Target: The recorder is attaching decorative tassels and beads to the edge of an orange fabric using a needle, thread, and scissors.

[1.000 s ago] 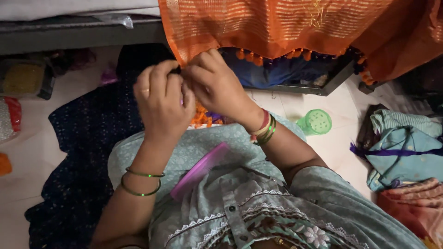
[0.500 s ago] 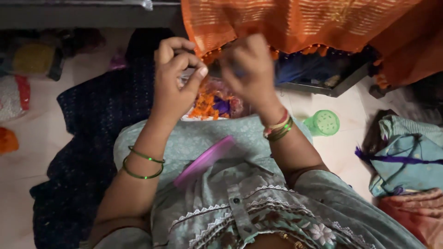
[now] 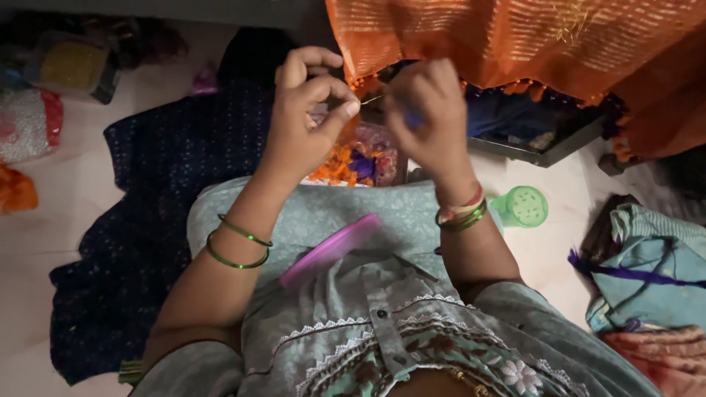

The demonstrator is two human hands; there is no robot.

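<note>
Both hands work at the orange cloth's edge.
Below the orange cloth [image 3: 515,44], left hand [image 3: 305,121] pinches a thin needle [image 3: 371,99]; right hand [image 3: 430,121], blurred, is closed on something I cannot tell.

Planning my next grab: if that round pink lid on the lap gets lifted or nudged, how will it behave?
The pink lid looks thin and plastic, so probably light and stiff. It lies tilted on soft lap cloth, so a nudge may well slide it. Being round, it could roll if it lands on edge.
</note>
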